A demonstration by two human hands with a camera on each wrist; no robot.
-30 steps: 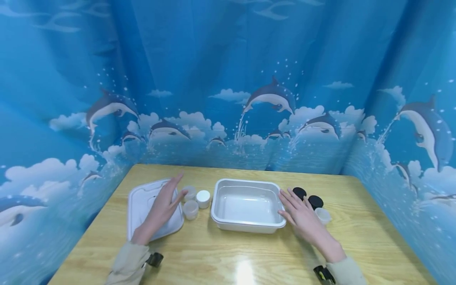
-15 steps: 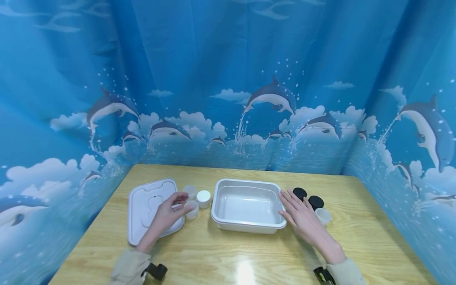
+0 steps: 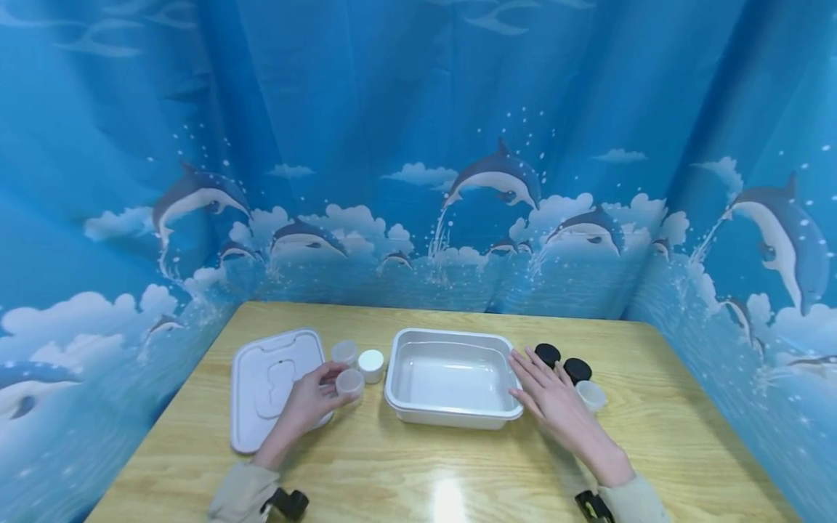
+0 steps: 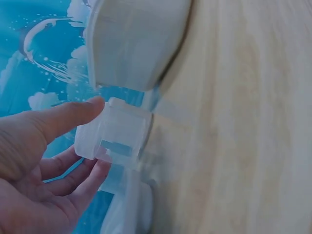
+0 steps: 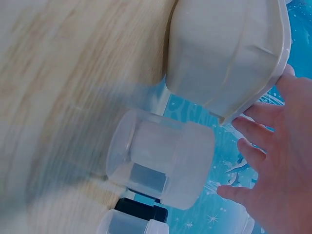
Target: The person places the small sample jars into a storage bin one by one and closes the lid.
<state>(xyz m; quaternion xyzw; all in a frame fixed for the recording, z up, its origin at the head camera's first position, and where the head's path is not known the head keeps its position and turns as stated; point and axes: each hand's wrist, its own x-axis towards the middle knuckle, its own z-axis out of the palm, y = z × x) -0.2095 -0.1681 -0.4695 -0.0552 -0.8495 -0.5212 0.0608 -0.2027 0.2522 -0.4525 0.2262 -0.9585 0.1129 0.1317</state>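
My left hand [image 3: 312, 401] holds a small clear jar [image 3: 350, 382] with a frosted screw lid. In the left wrist view the thumb and fingers pinch this clear jar [image 4: 127, 124] from two sides, near the lid; it stands upright on the table. Another clear jar [image 3: 344, 352] and a white-lidded jar [image 3: 371, 365] sit just behind it. In the middle is a white rectangular tub [image 3: 451, 418] with nothing inside. My right hand [image 3: 556, 401] rests its straight fingers on the tub's right rim, as the right wrist view also shows at the rim [image 5: 270, 83].
The tub's white lid [image 3: 255, 385] lies flat at the left, partly under my left forearm. Right of the tub stand two black-lidded jars [image 3: 577, 370] and a clear jar [image 3: 591, 396]. A blue dolphin curtain [image 3: 392, 145] surrounds the wooden table [image 3: 405, 472].
My left hand has come down from above the lid to the front clear jar, and its thumb and fingers have closed round it. The right hand stays at the tub's rim.
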